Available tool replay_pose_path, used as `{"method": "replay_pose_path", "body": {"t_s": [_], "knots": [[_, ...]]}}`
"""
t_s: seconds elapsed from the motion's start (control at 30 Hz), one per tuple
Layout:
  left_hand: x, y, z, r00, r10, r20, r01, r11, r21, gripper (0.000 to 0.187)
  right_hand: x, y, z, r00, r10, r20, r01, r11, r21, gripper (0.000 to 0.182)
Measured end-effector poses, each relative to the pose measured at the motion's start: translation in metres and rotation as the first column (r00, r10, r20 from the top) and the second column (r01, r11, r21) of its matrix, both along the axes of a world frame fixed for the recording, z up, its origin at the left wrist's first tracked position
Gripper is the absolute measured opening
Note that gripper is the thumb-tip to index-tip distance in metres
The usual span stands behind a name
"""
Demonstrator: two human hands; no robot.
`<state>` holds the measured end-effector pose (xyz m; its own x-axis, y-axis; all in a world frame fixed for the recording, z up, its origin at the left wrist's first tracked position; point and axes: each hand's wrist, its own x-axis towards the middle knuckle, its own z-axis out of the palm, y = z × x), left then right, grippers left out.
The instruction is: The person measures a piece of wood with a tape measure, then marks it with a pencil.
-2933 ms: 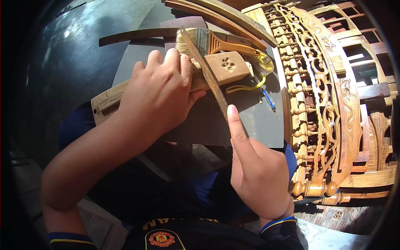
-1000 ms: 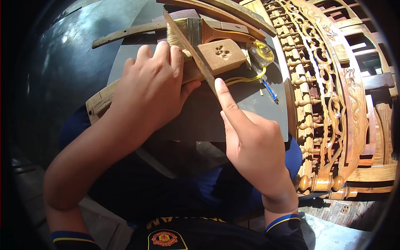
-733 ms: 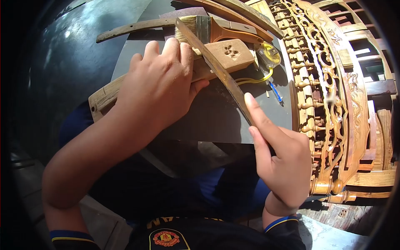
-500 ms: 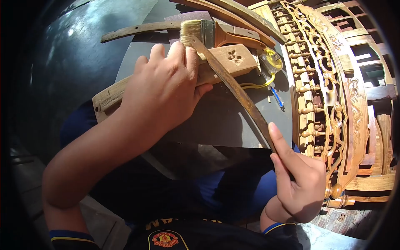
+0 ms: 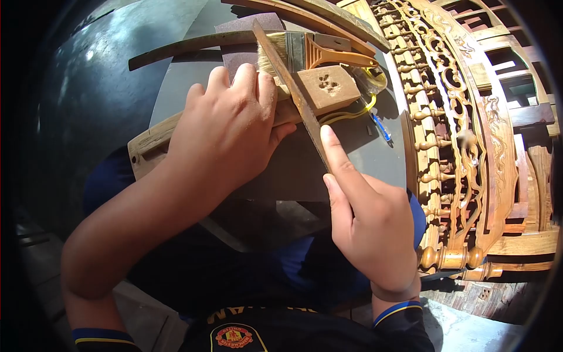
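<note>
Curved light-brown wooden piece [image 5: 328, 88] with a cluster of small dark holes in its squared right end lies slantwise across the dark grey flat table [image 5: 366, 170], its left end reaching out past the table's edge. The left hand [image 5: 226, 120] is clamped over its middle, knuckles up, fingers on the far side and thumb on the near side. The right hand [image 5: 375, 217] grips the near end of a long, narrow, rust-brown metal file [image 5: 300, 101], index finger stretched along it. The file crosses the wood at a slant, just right of the left hand.

Beyond the wood lies a wide paintbrush [image 5: 297, 50] with pale bristles and an orange handle. Left of it, a dark curved wooden strip [image 5: 176, 50] crosses a sheet of purplish sandpaper [image 5: 234, 57]. Near the wood's right end are a yellow and clear tape measure [image 5: 373, 80] with a yellow strap and a slim blue-and-clear pen-like object [image 5: 381, 127]. Carved, varnished wooden furniture [image 5: 498, 129] stands to the right.
</note>
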<state>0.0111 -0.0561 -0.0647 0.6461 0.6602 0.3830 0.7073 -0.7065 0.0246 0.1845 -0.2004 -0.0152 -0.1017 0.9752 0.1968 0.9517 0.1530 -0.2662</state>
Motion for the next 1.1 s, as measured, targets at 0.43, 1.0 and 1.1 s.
{"method": "replay_pose_path", "body": {"t_s": [0.43,1.0,1.1], "knots": [[0.000,-0.005,0.007,0.998,0.034,-0.047,-0.037,0.998,-0.053,0.060,-0.027,-0.043,-0.029,0.958,-0.202,-0.205,0.244,0.948,0.205,0.009],[0.000,0.000,-0.002,1.000,0.027,0.002,-0.027,1.000,0.016,0.060,-0.011,-0.012,-0.024,0.963,-0.180,-0.200,0.207,0.971,0.121,0.010],[-0.002,-0.001,0.001,0.999,0.047,-0.024,-0.048,0.998,-0.028,0.059,-0.015,-0.059,-0.020,0.941,-0.230,-0.246,0.256,0.964,0.076,0.006]]}}
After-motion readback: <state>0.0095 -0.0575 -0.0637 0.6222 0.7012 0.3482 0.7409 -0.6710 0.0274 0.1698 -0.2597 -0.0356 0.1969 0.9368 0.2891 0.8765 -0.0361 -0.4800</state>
